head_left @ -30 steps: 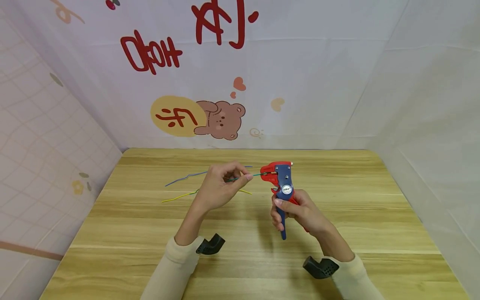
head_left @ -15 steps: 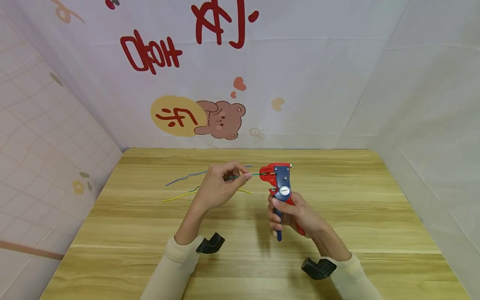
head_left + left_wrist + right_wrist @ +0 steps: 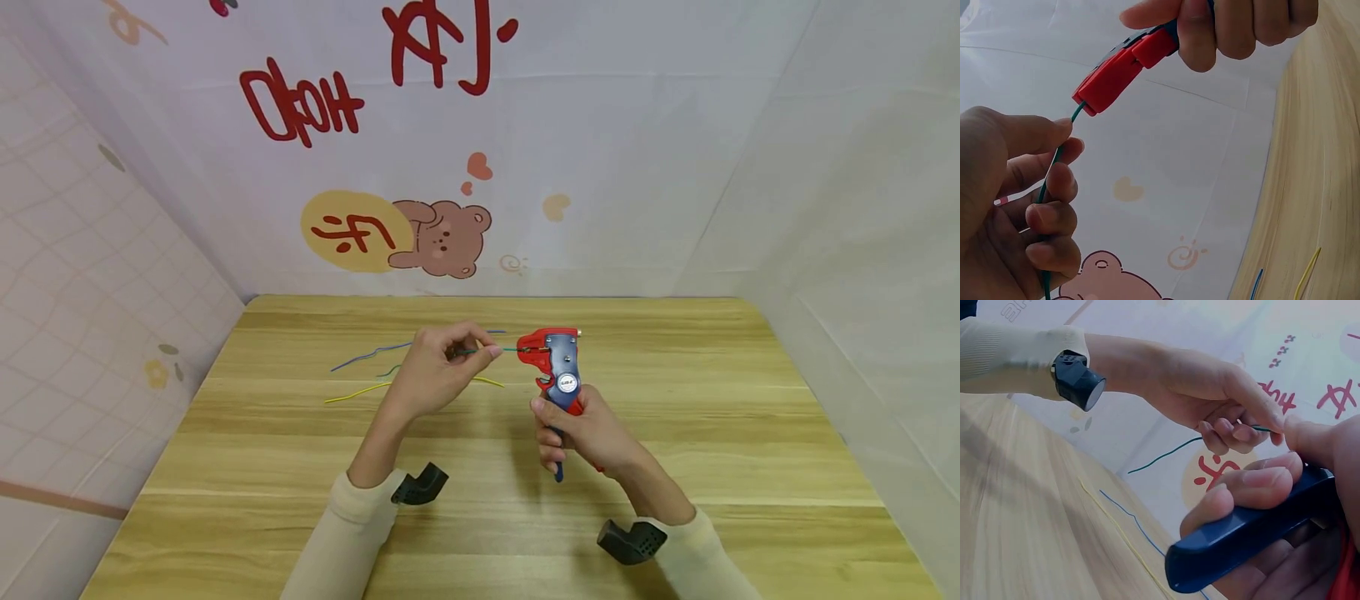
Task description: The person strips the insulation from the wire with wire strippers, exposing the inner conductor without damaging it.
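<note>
Between thumb and index fingertip, my left hand [image 3: 438, 375] pinches a thin green wire [image 3: 510, 349]. The wire's front end enters the red nose of a red-and-blue wire stripper [image 3: 564, 367]. My right hand [image 3: 596, 429] grips the stripper by its handles, its nose facing left. In the left wrist view, the green wire [image 3: 1041, 195] runs down across the left palm, behind the curled fingers. Its loose tail shows below the left hand [image 3: 1229, 419] in the right wrist view. The end inside the stripper is hidden there; fingers partly cover the blue handle [image 3: 1241, 534].
A blue wire [image 3: 371, 355] and a yellow wire [image 3: 356, 393] lie on the wooden table [image 3: 480, 533], partly behind the left hand. A printed white cloth [image 3: 622, 150] stands behind the table and along its sides.
The wire stripper and right hand have shifted slightly left and down. The left hand stays almost still, still pinching the green wire, whose tail has lifted a little.
</note>
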`<state>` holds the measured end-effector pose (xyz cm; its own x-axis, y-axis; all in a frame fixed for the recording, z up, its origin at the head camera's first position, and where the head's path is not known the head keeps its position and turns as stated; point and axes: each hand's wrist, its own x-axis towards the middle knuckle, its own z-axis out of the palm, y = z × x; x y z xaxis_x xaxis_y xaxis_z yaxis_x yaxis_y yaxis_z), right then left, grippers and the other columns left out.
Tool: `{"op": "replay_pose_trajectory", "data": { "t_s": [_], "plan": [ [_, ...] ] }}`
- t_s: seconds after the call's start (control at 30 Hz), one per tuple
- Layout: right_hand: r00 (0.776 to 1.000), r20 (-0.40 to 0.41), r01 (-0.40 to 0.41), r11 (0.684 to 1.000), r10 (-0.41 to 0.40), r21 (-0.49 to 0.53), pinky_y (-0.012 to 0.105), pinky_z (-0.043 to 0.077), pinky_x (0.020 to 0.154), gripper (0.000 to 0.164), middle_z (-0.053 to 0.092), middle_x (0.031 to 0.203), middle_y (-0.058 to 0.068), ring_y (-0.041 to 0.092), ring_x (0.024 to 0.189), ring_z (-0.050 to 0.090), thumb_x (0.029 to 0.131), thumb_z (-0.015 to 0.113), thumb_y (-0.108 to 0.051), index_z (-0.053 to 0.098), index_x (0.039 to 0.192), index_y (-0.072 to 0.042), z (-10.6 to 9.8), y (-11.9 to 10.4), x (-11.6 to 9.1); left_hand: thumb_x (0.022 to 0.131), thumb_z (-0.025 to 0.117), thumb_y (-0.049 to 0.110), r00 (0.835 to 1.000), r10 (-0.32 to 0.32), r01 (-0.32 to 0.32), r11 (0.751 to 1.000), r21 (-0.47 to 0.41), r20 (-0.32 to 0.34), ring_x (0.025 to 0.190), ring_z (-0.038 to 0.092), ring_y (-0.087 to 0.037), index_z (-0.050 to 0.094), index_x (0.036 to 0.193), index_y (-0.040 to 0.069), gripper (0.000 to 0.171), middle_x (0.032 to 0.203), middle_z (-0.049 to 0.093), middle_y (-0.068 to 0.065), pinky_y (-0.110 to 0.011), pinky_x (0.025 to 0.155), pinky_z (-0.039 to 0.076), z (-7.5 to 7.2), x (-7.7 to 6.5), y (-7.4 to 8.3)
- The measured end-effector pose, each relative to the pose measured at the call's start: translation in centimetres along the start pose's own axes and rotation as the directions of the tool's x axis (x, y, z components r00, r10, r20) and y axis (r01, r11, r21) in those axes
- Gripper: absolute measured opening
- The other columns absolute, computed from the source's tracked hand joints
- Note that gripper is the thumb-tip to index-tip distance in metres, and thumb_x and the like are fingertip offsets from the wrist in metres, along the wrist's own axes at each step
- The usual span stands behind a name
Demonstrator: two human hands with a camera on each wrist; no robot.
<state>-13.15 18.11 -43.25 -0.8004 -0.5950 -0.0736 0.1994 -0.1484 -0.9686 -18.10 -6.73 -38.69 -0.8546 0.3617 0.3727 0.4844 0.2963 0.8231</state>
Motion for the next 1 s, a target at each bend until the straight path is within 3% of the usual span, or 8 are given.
{"op": "replay_pose_trajectory", "data": {
  "t_s": [0.33, 1.0],
  "plan": [
    [0.997, -0.076, 0.007, 0.999, -0.010, -0.033, 0.033, 0.051, 0.052, 0.031, 0.044, 0.061, 0.000, 0.017, 0.050, 0.045, 0.105, 0.059, -0.021, 0.043, 0.085, -0.004, 0.1, 0.7, 0.4, 0.098, 0.071, 0.019, 1.000, 0.000, 0.000, 0.997, 0.073, 0.003, 0.054, 0.037, -0.011, 0.077, 0.097, 0.014, 0.008, 0.061, 0.045, 0.002, -0.023, 0.054, 0.029, 0.1, 0.1, 0.0],
    [0.993, -0.108, 0.046, 0.999, -0.046, 0.000, 0.027, 0.043, 0.045, 0.020, 0.040, 0.059, -0.004, 0.013, 0.046, 0.038, 0.103, 0.054, -0.008, 0.047, 0.085, -0.004, -0.1, 1.5, 0.7, 0.097, 0.072, 0.015, 1.000, 0.014, -0.015, 0.993, 0.116, 0.010, 0.056, 0.040, -0.011, 0.078, 0.097, 0.014, 0.006, 0.065, 0.054, 0.002, -0.023, 0.054, 0.032, 0.4, 0.3, -0.4]
  ]
}}
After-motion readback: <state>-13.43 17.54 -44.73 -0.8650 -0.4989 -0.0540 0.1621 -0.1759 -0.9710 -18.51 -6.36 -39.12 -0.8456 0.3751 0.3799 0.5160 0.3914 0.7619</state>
